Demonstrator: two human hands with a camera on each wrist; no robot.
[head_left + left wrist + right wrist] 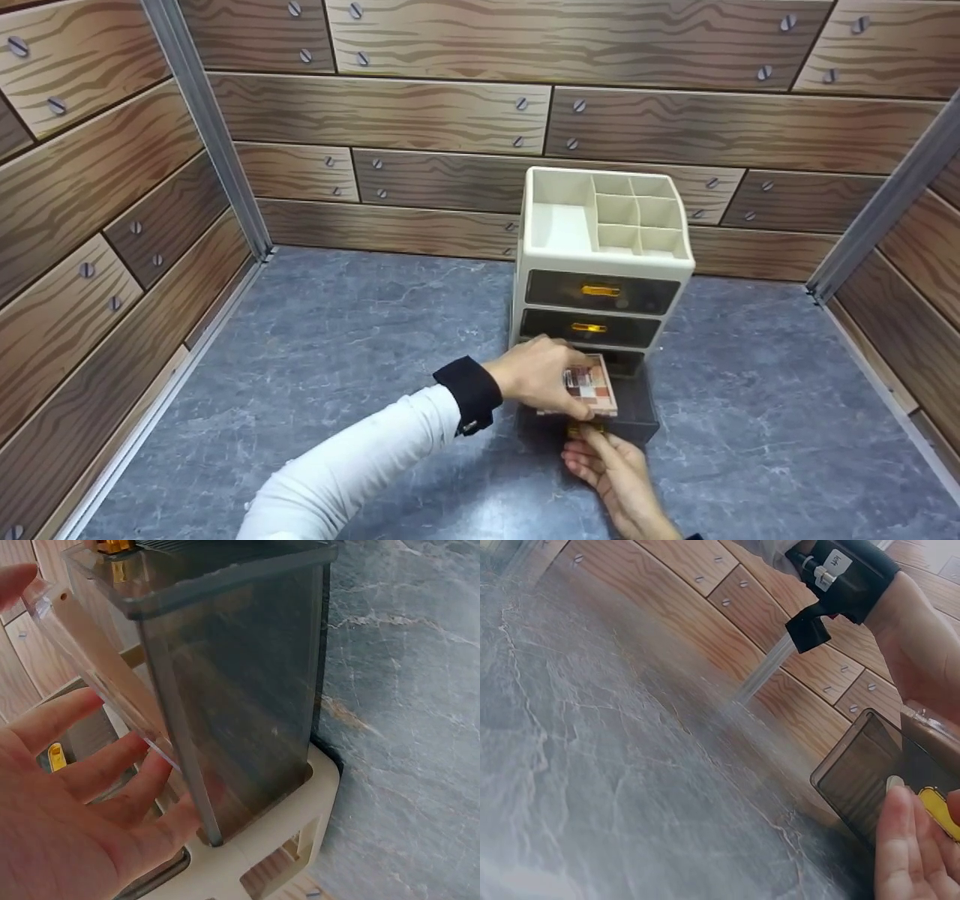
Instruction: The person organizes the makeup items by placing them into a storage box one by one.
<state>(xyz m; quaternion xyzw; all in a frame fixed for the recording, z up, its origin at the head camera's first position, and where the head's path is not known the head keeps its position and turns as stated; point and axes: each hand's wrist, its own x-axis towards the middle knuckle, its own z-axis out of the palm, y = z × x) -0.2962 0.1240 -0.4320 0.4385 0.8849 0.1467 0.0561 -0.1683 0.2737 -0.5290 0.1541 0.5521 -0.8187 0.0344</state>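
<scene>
My left hand grips an eyeshadow palette with a clear lid and pink and brown pans, over the pulled-out bottom drawer. Seen from the left wrist, the palette stands tilted at the edge of the smoky see-through drawer, fingers along its side. With thumb and fingers, my right hand holds the drawer's yellow handle at the front. The drawer belongs to a cream desktop organizer. My left hand and the palette cover part of the drawer's inside.
Two upper drawers with yellow handles, the top one and the one below, are closed. Open compartments form the organizer's top. Wood-patterned walls surround the grey marbled tabletop.
</scene>
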